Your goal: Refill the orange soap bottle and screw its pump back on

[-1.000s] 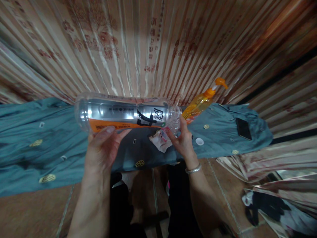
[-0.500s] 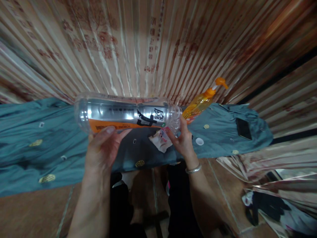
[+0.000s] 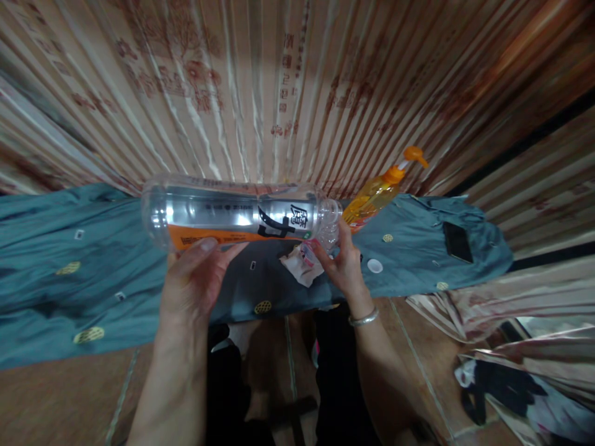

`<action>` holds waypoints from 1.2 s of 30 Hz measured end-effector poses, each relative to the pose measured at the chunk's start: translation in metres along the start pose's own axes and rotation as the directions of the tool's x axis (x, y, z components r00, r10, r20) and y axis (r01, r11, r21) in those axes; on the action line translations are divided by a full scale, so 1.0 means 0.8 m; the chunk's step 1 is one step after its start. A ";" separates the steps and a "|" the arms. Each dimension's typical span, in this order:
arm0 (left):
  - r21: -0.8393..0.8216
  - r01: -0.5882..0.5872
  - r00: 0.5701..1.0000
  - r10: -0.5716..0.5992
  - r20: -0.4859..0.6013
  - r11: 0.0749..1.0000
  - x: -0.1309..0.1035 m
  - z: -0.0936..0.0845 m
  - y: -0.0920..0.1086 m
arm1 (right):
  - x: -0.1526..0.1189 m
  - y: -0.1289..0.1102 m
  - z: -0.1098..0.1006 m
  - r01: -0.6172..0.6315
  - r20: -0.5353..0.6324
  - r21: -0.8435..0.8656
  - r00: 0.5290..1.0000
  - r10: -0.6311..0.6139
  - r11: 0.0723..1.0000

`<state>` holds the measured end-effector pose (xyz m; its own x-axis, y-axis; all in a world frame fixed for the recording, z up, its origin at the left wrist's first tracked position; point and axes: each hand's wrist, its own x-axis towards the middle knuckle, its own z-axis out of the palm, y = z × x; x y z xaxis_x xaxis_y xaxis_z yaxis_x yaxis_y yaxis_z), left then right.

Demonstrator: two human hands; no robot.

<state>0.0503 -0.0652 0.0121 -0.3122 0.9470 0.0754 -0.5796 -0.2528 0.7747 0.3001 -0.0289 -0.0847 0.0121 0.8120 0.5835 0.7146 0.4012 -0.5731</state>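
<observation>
Both hands hold a large clear plastic bottle [image 3: 232, 214] on its side above the cloth. Its label is silver and orange with black characters, and its neck points right. My left hand [image 3: 195, 269] grips it from below near the base, thumb on the orange band. At the neck, my right hand [image 3: 343, 260] is closed round the bottle; some of its fingers are hidden. Behind the neck stands a yellow pump bottle [image 3: 374, 197] with an orange pump. A crumpled white and pink packet [image 3: 302, 265] lies beneath the neck, and a white round cap [image 3: 374, 266] rests to the right.
A green patterned cloth [image 3: 111, 266] covers the long narrow surface. A dark phone [image 3: 458, 241] lies at its right end. Pleated curtains [image 3: 255, 93] hang behind and to the right. Dark and pale fabric [image 3: 511, 390] lies at the lower right, by the tiled floor [image 3: 409, 347].
The large bottle has turned very slightly in my hands and shifted a touch to the right. Both hands keep their hold in nearly the same place.
</observation>
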 end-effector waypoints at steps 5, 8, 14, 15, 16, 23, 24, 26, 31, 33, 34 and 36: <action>0.009 0.003 1.000 -0.003 0.023 1.000 0.000 0.001 0.001 | 0.000 -0.002 -0.001 -0.022 -0.004 0.029 1.000 0.022 0.999; 0.000 0.003 1.000 -0.003 0.022 1.000 0.000 0.002 0.001 | 0.000 -0.002 -0.001 -0.041 0.018 0.046 0.999 0.040 0.998; 0.014 -0.007 1.000 0.006 0.015 1.000 -0.001 0.000 0.001 | 0.001 -0.002 -0.001 -0.046 0.008 0.048 0.999 0.046 0.998; 0.023 -0.004 1.000 0.003 0.021 1.000 -0.001 0.000 0.001 | 0.001 -0.003 -0.002 -0.044 0.005 0.051 0.999 0.044 0.998; 0.033 0.001 1.000 -0.002 0.024 0.999 -0.001 0.000 0.001 | 0.001 -0.003 -0.002 -0.042 0.006 0.053 0.999 0.042 0.998; 0.018 -0.015 1.000 0.014 0.010 1.000 -0.001 0.002 0.001 | 0.001 -0.003 -0.002 -0.036 0.016 0.041 0.999 0.035 0.999; 0.020 -0.010 1.000 0.010 0.009 1.000 -0.001 0.001 0.001 | 0.001 -0.003 -0.002 -0.036 0.015 0.042 0.999 0.035 0.998; 0.026 0.004 1.000 -0.004 0.013 1.000 -0.001 0.000 0.001 | 0.001 -0.003 -0.002 -0.034 0.011 0.048 0.999 0.033 0.998; 0.029 0.000 1.000 -0.001 0.025 1.000 -0.001 0.000 0.002 | 0.001 -0.004 -0.002 -0.024 0.003 0.043 1.000 0.024 0.999; 0.027 0.005 1.000 -0.006 0.021 1.000 -0.002 0.000 0.002 | 0.001 -0.003 -0.002 -0.019 0.004 0.032 1.000 0.019 0.999; 0.024 0.008 1.000 -0.008 0.020 1.000 -0.002 0.000 0.001 | 0.000 -0.002 -0.001 -0.015 0.004 0.026 1.000 0.015 1.000; 0.017 0.007 1.000 -0.008 0.024 1.000 -0.003 0.000 0.001 | 0.000 0.000 -0.001 -0.008 0.005 0.009 1.000 0.008 1.000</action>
<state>0.0506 -0.0674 0.0128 -0.2897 0.9534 0.0845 -0.5690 -0.2425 0.7858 0.3005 -0.0294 -0.0845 0.0142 0.8175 0.5758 0.7079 0.3984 -0.5832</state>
